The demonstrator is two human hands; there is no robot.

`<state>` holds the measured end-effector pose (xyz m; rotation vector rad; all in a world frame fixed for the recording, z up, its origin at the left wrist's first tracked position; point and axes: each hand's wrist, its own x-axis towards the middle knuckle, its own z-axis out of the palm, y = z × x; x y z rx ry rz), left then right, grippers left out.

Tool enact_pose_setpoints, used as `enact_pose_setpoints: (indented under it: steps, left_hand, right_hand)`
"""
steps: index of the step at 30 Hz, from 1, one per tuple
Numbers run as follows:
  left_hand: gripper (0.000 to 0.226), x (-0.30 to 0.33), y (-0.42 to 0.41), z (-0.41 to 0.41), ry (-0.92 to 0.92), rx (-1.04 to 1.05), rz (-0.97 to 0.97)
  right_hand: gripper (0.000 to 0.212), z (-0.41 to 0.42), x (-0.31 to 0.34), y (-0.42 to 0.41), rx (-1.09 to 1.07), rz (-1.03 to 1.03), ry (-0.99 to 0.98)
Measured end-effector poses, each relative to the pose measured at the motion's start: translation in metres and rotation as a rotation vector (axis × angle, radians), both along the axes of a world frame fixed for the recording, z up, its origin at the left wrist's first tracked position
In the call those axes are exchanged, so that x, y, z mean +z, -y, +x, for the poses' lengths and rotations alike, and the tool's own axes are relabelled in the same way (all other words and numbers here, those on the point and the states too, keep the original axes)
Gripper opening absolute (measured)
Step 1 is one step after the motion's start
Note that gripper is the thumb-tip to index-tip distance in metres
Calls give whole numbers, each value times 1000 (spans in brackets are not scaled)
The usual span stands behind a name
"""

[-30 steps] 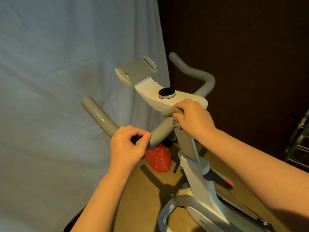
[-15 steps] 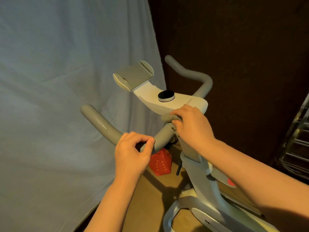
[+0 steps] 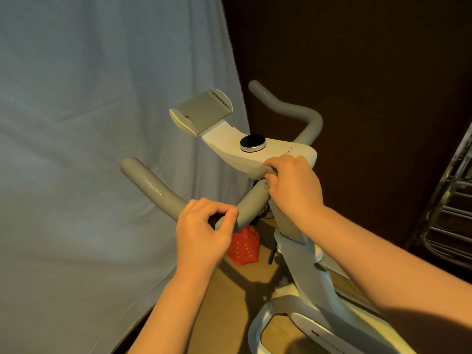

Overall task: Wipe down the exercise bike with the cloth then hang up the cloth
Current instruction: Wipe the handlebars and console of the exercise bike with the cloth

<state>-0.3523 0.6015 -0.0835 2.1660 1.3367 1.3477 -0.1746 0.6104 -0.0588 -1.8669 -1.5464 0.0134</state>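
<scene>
Pale blue sheet (image 3: 89,149) hangs across the whole nine o'clock side of the room, with a dark wall (image 3: 370,72) from twelve round to three. Between them stands the bike (image 3: 304,274), its white frame running down toward five o'clock and its grey handlebar (image 3: 163,192) curving out toward nine. At three o'clock, a metal rack (image 3: 449,226) shows at the edge. A red bag (image 3: 244,249) sits on the floor under the bar. The right hand (image 3: 293,187) is curled round the cloth (image 3: 259,172), holding it against the bar just below the white console (image 3: 258,154). The left hand (image 3: 201,231) curls round the bar's bend, thumb and forefinger nearly meeting
</scene>
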Motion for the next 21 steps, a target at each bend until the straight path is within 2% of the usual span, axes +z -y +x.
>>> enact_pose_setpoints:
  steps: [4,9,14,18,21]
  left_hand:
    - [20,1,0,-1,-4,-11,9]
    - [18,0,0,1,3,5,0]
    - [19,0,-1,1,3,7,11]
    - [13,-2,0,2,8,24,8]
    - [17,-1,2,2,11,13,12]
  right_hand:
    - [23,-7,-5,19,190,11,78]
    - [23,5,-2,0,6,-6,21]
    - [23,-3,-3,9,152,-9,82]
    - [24,-7,1,-1,-30,-19,39]
    - [28,-26,-3,22,102,-2,72]
